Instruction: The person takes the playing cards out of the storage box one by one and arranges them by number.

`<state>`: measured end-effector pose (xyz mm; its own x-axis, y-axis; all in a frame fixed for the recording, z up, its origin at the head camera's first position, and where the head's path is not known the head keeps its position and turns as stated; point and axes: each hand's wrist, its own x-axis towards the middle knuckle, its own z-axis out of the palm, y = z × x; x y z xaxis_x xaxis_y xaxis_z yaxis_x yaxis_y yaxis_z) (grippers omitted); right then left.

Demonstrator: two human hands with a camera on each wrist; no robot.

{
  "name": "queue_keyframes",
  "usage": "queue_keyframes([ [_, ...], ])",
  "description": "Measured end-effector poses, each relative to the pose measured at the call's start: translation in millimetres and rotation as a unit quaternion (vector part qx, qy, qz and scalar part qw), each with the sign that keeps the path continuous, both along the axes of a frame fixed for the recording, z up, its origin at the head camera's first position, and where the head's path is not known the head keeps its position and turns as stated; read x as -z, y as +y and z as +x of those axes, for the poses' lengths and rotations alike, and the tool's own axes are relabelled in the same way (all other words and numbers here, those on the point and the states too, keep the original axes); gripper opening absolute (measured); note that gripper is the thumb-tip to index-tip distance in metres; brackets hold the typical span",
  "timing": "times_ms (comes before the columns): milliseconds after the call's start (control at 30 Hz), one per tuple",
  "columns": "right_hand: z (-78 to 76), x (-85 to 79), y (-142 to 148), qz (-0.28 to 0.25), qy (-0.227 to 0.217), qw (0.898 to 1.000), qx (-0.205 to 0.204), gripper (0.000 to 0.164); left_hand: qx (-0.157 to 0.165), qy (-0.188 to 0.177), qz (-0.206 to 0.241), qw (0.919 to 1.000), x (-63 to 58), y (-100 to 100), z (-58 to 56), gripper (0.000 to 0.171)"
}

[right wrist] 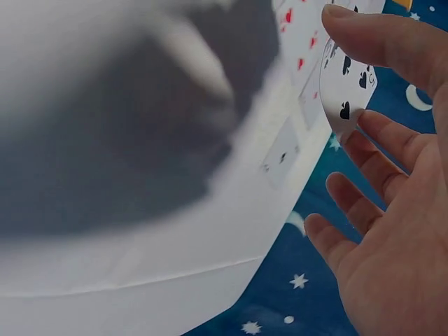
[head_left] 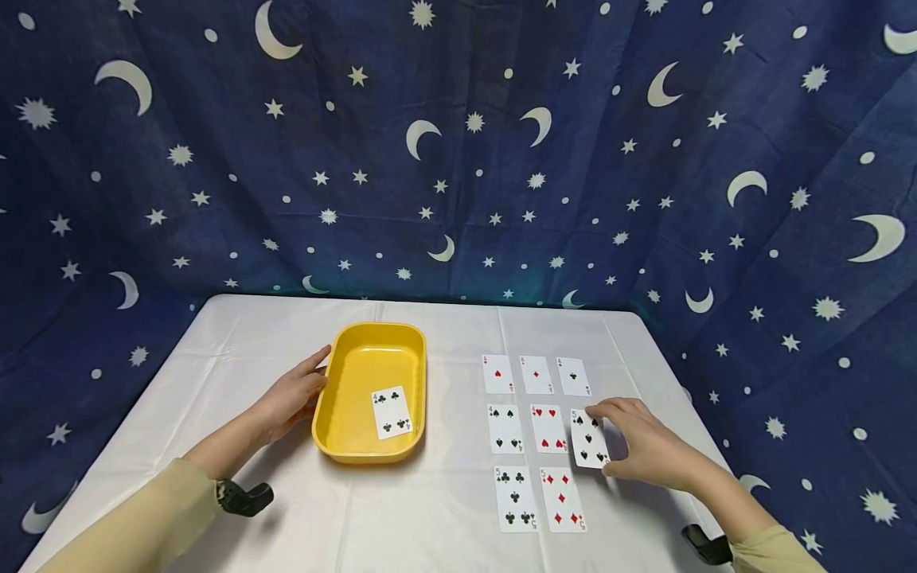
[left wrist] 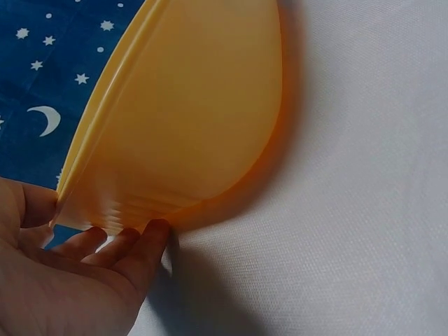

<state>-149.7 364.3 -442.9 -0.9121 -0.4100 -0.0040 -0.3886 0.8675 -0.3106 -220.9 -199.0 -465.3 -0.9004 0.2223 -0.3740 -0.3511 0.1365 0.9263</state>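
My right hand (head_left: 645, 446) pinches the five of spades (head_left: 589, 439) by its edges, at the right end of the middle row of cards; in the right wrist view the playing card (right wrist: 345, 94) bends slightly between thumb and fingers. On the left, my left hand (head_left: 290, 398) holds the side of a yellow tray (head_left: 344, 382), thumb at the rim and fingertips against the outer wall (left wrist: 203, 105). Face up inside the tray lies the four of clubs (head_left: 392, 412).
Right of the tray lie the aces of hearts (head_left: 497, 374), diamonds (head_left: 536, 374) and clubs (head_left: 574, 376). Nearer are the four of spades (head_left: 505, 430), four of hearts (head_left: 548, 430), five of clubs (head_left: 515, 500) and five of diamonds (head_left: 562, 500). A white cloth (head_left: 423, 517) covers the table.
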Motion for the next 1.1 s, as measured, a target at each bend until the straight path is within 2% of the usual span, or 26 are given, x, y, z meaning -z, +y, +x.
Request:
queue_keyframes([
  [567, 25.7, 14.9, 22, 0.020, -0.062, 0.998, 0.018, 0.087, -0.001, -0.004, -0.001, 1.0000, -1.4, 0, 1.0, 0.072],
  [900, 38.9, 24.7, 24, 0.030, -0.070, 0.997, 0.014, 0.087, 0.003, -0.001, 0.005, 1.0000, -3.2, -1, 1.4, 0.071],
  [1100, 45.4, 27.3, 24, 0.036, -0.053, 0.998, 0.000, 0.088, 0.005, -0.001, 0.005, 1.0000, -4.2, -1, 1.4, 0.071],
])
